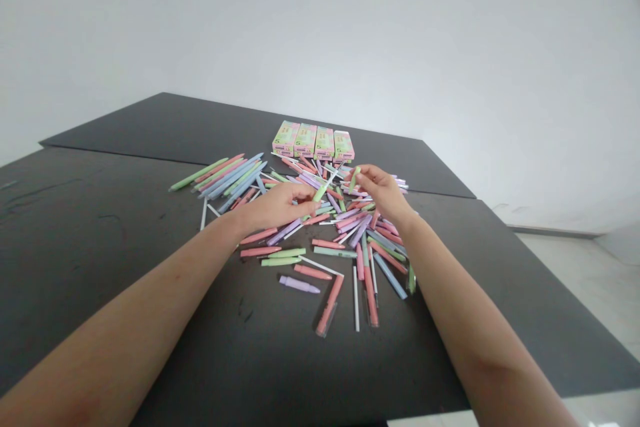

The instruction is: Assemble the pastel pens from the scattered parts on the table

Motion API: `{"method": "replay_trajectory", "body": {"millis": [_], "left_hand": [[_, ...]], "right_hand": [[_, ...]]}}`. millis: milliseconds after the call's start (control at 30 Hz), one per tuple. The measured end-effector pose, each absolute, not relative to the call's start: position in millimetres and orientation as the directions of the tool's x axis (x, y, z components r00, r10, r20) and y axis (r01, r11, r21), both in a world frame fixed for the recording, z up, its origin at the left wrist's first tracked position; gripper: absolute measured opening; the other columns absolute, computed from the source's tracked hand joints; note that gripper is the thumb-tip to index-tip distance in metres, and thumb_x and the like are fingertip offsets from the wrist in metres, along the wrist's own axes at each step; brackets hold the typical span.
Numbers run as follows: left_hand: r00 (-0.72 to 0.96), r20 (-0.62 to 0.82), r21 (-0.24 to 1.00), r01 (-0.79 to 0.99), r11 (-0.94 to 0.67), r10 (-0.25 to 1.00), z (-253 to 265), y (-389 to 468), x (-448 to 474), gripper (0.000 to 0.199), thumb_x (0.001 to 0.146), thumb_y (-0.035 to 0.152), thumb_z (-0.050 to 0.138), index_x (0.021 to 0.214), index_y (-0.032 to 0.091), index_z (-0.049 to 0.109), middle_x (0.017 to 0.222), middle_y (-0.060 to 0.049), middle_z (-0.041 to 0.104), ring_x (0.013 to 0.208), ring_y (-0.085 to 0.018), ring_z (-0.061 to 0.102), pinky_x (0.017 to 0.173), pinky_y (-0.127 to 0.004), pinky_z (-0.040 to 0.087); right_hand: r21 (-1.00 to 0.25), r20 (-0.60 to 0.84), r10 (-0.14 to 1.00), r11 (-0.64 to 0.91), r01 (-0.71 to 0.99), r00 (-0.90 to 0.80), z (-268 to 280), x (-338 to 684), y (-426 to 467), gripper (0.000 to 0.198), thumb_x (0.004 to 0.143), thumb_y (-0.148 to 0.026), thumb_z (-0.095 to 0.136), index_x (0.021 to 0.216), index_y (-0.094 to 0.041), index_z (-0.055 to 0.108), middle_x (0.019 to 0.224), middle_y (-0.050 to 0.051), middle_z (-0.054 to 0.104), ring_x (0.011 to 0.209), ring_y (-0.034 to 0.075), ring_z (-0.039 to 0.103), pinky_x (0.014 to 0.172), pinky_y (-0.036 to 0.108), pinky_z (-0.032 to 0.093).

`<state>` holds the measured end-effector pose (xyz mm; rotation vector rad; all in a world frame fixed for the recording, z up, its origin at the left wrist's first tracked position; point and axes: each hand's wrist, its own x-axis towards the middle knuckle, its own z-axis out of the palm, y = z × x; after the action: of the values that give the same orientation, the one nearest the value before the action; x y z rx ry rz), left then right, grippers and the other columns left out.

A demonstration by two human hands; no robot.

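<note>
My left hand [275,205] pinches a light green pen barrel [319,194] above the pile. A thin white refill [331,178] sticks out of this barrel, slanting up to the right. Across from it, my right hand [384,192] has its fingers closed on another light green barrel piece [354,179], held apart from the refill. Under and around both hands lie many loose pen parts in red, purple, green and blue, among them a purple barrel [299,284], a red barrel with a clear cap [330,305] and a white refill [356,298].
Whole pens [233,173] lie in a slanted stack on the left. Several pink and green boxes [283,137] stand in a row behind the pile. All of this is on a dark table [100,213] with a seam across it, against a white wall [320,33].
</note>
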<state>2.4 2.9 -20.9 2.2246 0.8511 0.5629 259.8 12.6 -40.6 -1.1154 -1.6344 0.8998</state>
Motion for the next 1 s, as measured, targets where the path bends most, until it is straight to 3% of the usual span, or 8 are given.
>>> {"method": "replay_trajectory", "body": {"millis": [100, 233, 400, 467, 567, 700, 1000], "left_hand": [[0.690, 0.149, 0.727, 0.409, -0.552, 0.708, -21, 3, 2, 0.026, 0.086, 0.034, 0.051, 0.070, 0.014, 0.057, 0.065, 0.002, 0.050, 0.063, -0.011, 0.048, 0.060, -0.023, 0.033], [0.702, 0.148, 0.730, 0.398, -0.556, 0.696, -21, 3, 2, 0.026, 0.086, 0.034, 0.051, 0.076, 0.013, 0.062, 0.071, 0.000, 0.058, 0.067, -0.013, 0.052, 0.062, -0.024, 0.035], [0.719, 0.155, 0.740, 0.370, -0.562, 0.678, -19, 2, 1, 0.026, 0.086, 0.034, 0.052, 0.075, 0.013, 0.062, 0.069, 0.001, 0.056, 0.066, -0.013, 0.052, 0.062, -0.024, 0.035], [0.722, 0.158, 0.734, 0.371, -0.570, 0.674, -18, 1, 1, 0.027, 0.086, 0.034, 0.052, 0.071, 0.013, 0.060, 0.066, 0.002, 0.053, 0.065, -0.012, 0.050, 0.061, -0.024, 0.034], [0.722, 0.163, 0.726, 0.374, -0.577, 0.672, -18, 1, 1, 0.027, 0.086, 0.034, 0.052, 0.070, 0.013, 0.059, 0.065, 0.002, 0.051, 0.063, -0.012, 0.048, 0.060, -0.023, 0.033], [0.724, 0.168, 0.734, 0.361, -0.576, 0.669, -20, 1, 1, 0.026, 0.085, 0.035, 0.054, 0.070, 0.014, 0.059, 0.065, 0.003, 0.050, 0.063, -0.011, 0.047, 0.059, -0.023, 0.032], [0.741, 0.147, 0.752, 0.347, -0.561, 0.655, -21, -1, 3, 0.029, 0.084, 0.039, 0.055, 0.069, 0.015, 0.056, 0.066, 0.002, 0.049, 0.064, -0.012, 0.045, 0.059, -0.023, 0.030]], "right_hand": [[-0.975, 0.217, 0.948, 0.201, -0.091, -0.232, -25, 251, 2, 0.028, 0.083, -0.045, 0.063, 0.098, -0.022, 0.060, 0.083, 0.001, 0.069, 0.068, 0.012, 0.063, 0.067, 0.027, 0.051], [-0.972, 0.173, 0.928, 0.107, -0.209, -0.330, -10, 240, -10, 0.030, 0.082, -0.045, 0.065, 0.100, -0.022, 0.059, 0.072, -0.001, 0.064, 0.053, 0.011, 0.057, 0.048, 0.022, 0.045], [-0.954, 0.246, 0.929, 0.181, -0.240, -0.276, 1, 235, -18, 0.021, 0.082, -0.033, 0.064, 0.097, -0.019, 0.061, 0.057, -0.006, 0.048, 0.042, 0.006, 0.034, 0.037, 0.019, 0.025], [-0.944, 0.288, 0.937, 0.242, -0.225, -0.198, 6, 235, -20, 0.020, 0.080, -0.030, 0.065, 0.097, -0.021, 0.060, 0.058, -0.006, 0.048, 0.043, 0.006, 0.031, 0.038, 0.019, 0.022], [-0.913, 0.376, 0.924, 0.357, -0.196, -0.071, 13, 235, -22, 0.020, 0.076, -0.031, 0.071, 0.089, -0.023, 0.057, 0.060, -0.006, 0.051, 0.044, 0.005, 0.033, 0.039, 0.020, 0.022], [-0.874, 0.463, 0.886, 0.460, -0.157, 0.020, 19, 234, -26, 0.022, 0.072, -0.033, 0.076, 0.081, -0.021, 0.060, 0.052, -0.008, 0.042, 0.044, 0.006, 0.032, 0.039, 0.021, 0.024], [-0.877, 0.480, 0.876, 0.481, 0.001, -0.035, 18, 234, -29, 0.023, 0.079, -0.044, 0.070, 0.086, -0.023, 0.064, 0.060, -0.003, 0.046, 0.048, 0.009, 0.041, 0.043, 0.025, 0.036]]}}
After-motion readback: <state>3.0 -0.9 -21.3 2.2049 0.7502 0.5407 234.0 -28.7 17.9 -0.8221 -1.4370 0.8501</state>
